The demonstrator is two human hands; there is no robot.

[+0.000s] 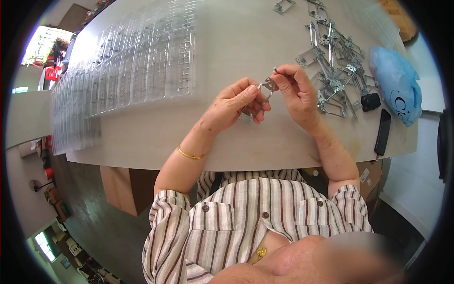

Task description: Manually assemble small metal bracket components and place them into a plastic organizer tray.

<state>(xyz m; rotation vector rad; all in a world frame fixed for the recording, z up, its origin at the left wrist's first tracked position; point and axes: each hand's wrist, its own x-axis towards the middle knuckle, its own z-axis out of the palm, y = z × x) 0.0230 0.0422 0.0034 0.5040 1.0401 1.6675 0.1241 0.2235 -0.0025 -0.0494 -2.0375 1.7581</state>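
Note:
Above the middle of the table, my left hand (pixel 238 100) grips a small metal bracket assembly (pixel 268 85), a thin silvery frame with a flat plate at its upper end. My right hand (pixel 298 93) is at that plate end, thumb and forefinger pinched together on a small dark piece too tiny to name. Part of the frame is hidden behind my left fingers. To the right lies a tangled heap of similar metal bracket assemblies (pixel 332 85), with a single one (pixel 283 6) apart at the far edge.
Stacked clear plastic trays (pixel 137 61) cover the table's left side. On the right are a blue plastic bag (pixel 395 83), a small black object (pixel 370 102) and a long black object (pixel 383 131) near the front edge. A cardboard box (pixel 118 189) stands below the table (pixel 227 151).

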